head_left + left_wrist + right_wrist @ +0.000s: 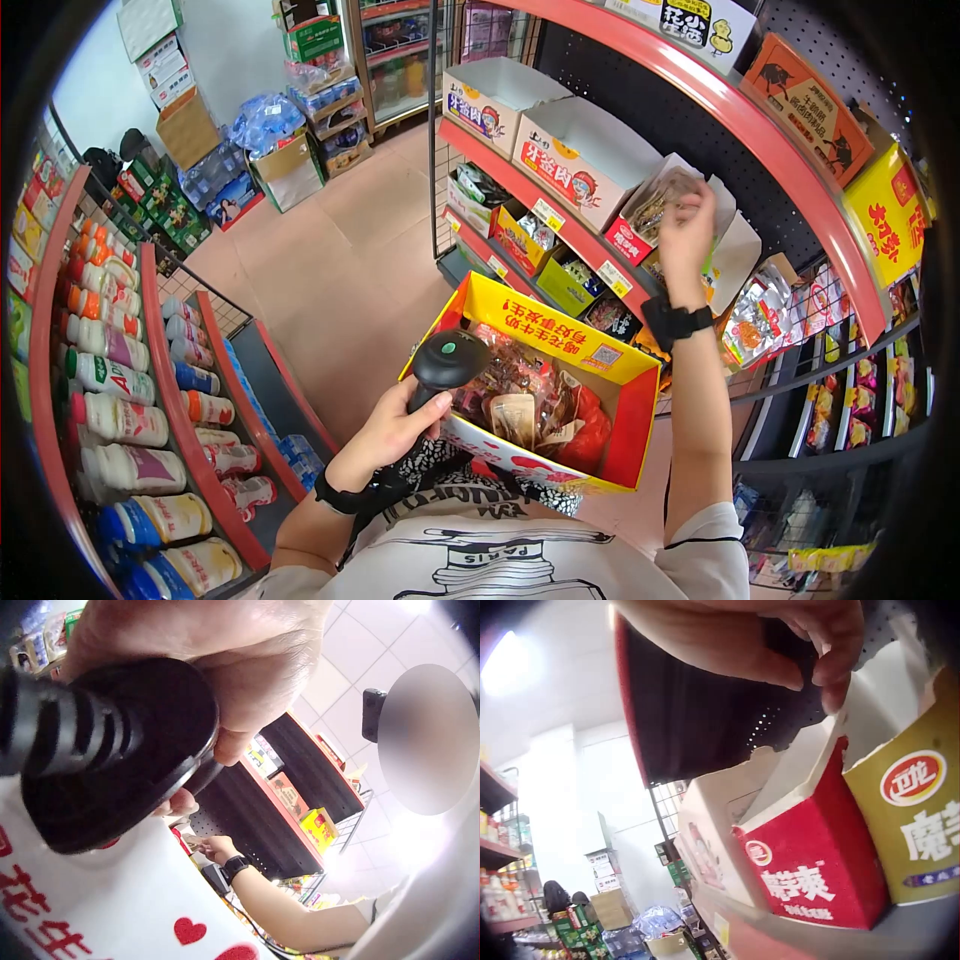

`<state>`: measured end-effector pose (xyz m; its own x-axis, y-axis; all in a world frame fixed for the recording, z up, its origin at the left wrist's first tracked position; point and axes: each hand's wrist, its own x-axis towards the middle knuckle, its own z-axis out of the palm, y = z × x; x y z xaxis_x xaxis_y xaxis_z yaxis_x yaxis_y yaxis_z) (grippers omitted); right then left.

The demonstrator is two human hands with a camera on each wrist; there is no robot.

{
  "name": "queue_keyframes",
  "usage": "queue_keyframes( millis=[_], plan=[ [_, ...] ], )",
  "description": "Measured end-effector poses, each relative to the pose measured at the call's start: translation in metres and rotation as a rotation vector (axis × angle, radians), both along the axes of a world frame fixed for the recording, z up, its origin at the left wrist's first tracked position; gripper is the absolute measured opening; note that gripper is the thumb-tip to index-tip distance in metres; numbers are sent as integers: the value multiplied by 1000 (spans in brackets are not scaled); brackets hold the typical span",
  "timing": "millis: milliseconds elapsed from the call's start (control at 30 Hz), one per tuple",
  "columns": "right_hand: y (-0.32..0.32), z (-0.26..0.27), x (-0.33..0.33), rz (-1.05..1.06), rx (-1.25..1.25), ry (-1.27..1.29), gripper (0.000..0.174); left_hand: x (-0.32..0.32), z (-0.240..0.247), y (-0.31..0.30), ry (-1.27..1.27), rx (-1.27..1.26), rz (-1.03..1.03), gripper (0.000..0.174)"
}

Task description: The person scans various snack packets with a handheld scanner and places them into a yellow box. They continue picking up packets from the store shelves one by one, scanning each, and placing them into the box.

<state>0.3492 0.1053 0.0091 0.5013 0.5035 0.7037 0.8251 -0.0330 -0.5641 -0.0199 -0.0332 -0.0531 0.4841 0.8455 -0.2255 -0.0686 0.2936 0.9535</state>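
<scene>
My left hand [405, 425] grips a black handheld barcode scanner [448, 358] at the near left corner of a yellow-rimmed carton [560, 325]. Packaged snacks [515, 385], some in dark red wrapping, lie in that carton, held before the body. In the left wrist view the scanner [112, 750] fills the palm, over the carton's white side with red hearts. My right hand [688, 228] reaches to the shelf above a small red carton [817, 862], its fingertips right at the rim. Clear brownish packets [655, 205] show under the fingers; I cannot tell whether one is pinched.
White snack cartons [570, 165] stand left of the red one, an olive carton [915, 802] right of it. Shelves of bottles [120, 415] line the left side. Boxes and bagged bottles [268, 125] are stacked at the back beyond the tiled aisle floor [350, 240].
</scene>
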Motion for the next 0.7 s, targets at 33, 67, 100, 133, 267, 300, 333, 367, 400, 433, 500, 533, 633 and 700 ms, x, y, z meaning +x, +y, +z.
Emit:
queue_keyframes(
  millis=[33, 67, 100, 133, 267, 300, 333, 367, 400, 433, 500, 533, 633, 700],
  plan=[
    [-4, -4, -12, 221, -45, 57, 36, 0, 0, 1, -9, -1, -4, 29],
    [-10, -8, -25, 440, -88, 116, 27, 1, 0, 1, -5, -6, -7, 29],
    [-19, -13, -44, 557, -260, 160, 21, 1, 2, 1, -5, -4, -7, 29],
    [-29, -19, -62, 675, -431, 204, 16, 1, 3, 1, -6, 0, -6, 29],
    [-64, -50, -115, 1018, -1108, -248, 28, 1, 3, 0, 12, 23, -8, 30],
    [-73, -63, -125, 1029, -1149, -364, 31, 1, 3, -1, 1, 0, -5, 30],
    [-81, -79, -132, 1037, -1189, -481, 35, 0, 3, -1, -11, -24, -2, 30],
    [-90, -90, -135, 1074, -1198, -567, 36, 0, 4, -2, -8, -24, -2, 30],
    [-98, -101, -137, 1108, -1205, -656, 38, 0, 5, -2, -5, -16, -14, 31],
    [-101, -110, -140, 1153, -1287, -664, 41, 0, 5, -2, -3, -8, -27, 31],
    [-102, -110, -137, 1202, -1293, -617, 38, 0, 3, -2, -14, -7, -28, 31],
    [-102, -108, -137, 1252, -1299, -571, 36, 0, 2, -2, -26, -8, -28, 32],
    [-93, -93, -132, 1176, -1219, -379, 29, 1, 1, -3, 3, 0, -15, 32],
    [-90, -93, -130, 1129, -1031, -172, 25, 2, 2, -3, 2, 0, -11, 31]
  ],
)
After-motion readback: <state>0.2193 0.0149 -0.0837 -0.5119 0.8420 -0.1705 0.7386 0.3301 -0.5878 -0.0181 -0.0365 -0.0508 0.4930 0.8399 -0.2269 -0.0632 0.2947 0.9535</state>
